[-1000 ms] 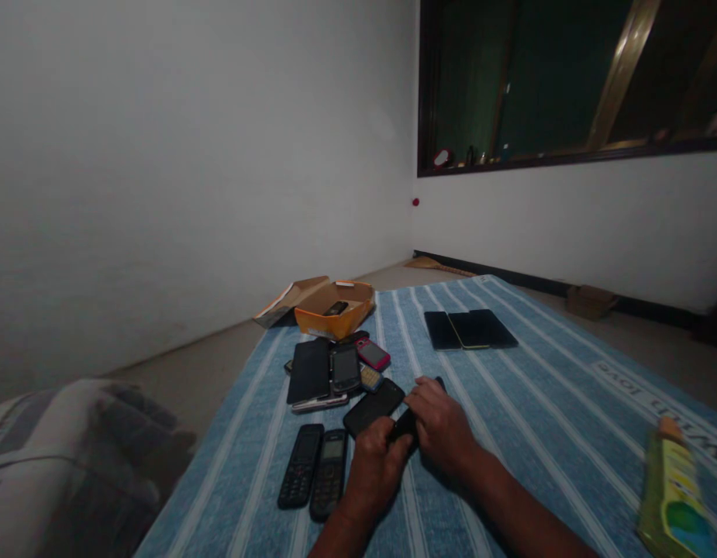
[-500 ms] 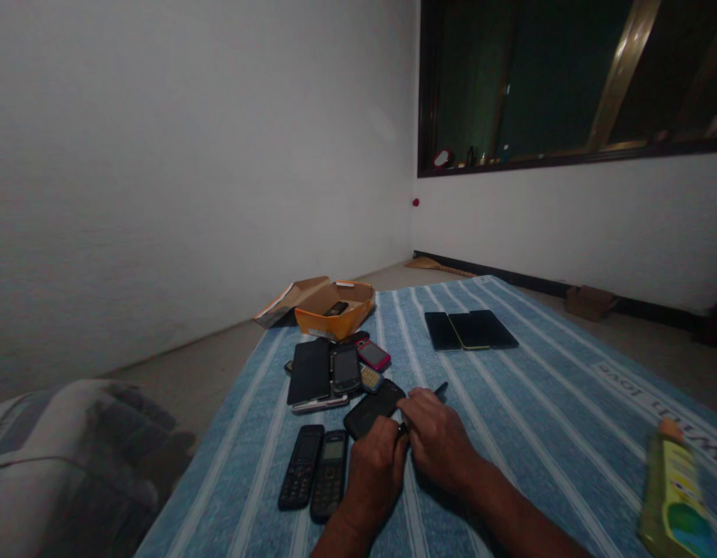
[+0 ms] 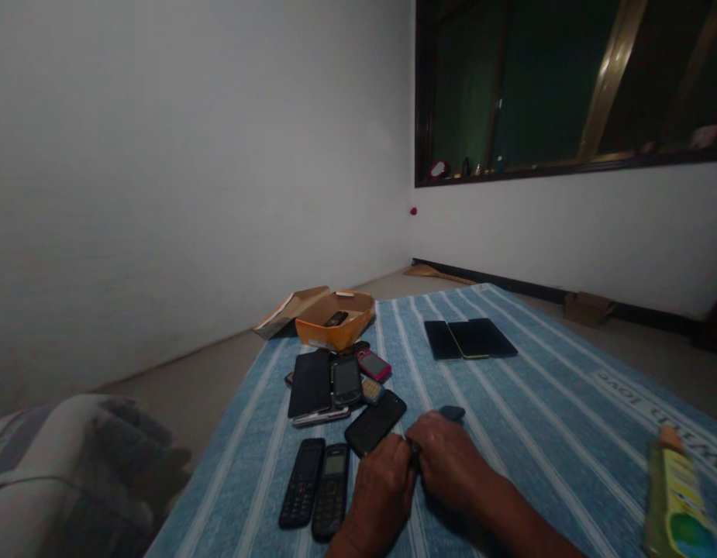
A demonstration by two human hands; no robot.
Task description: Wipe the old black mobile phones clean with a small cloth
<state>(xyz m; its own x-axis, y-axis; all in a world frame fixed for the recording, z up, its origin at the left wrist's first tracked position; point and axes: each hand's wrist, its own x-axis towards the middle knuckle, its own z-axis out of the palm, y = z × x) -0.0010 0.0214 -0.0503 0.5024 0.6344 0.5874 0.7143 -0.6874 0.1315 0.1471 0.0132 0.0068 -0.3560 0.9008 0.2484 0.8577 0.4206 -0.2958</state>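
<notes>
In the head view, the only one given, a dark phone (image 3: 453, 413) was held low over the blue striped cloth (image 3: 486, 527) by the left hand (image 3: 384, 480) and the right hand (image 3: 445, 457) together. The grip was narrow on both sides: the fingers were curled and the knuckles were brought close, with the phone mostly hidden beneath them. Only its far end was exposed, at one o'clock from the right hand; which face was turned up could not be told.

For such two-handed handling, it was judged best that the phone be steadied by the left hand while pressure was applied by the right, evenly and along the edges, with the screen spared. Low height was judged helpful, since any loose part would be caught by the cloth.

Some room was called for at eleven o'clock, where a black smartphone (image 3: 375, 422) was laid just beside the left hand's fingers, and at nine o'clock, where two keypad phones (image 3: 331, 492) were set side by side; these could easily be nudged by an elbow or wrist. More freedom was offered toward two o'clock, where bare cloth was seen. The yellow-green bottle (image 3: 680, 496) was placed well apart, at three o'clock.
</notes>
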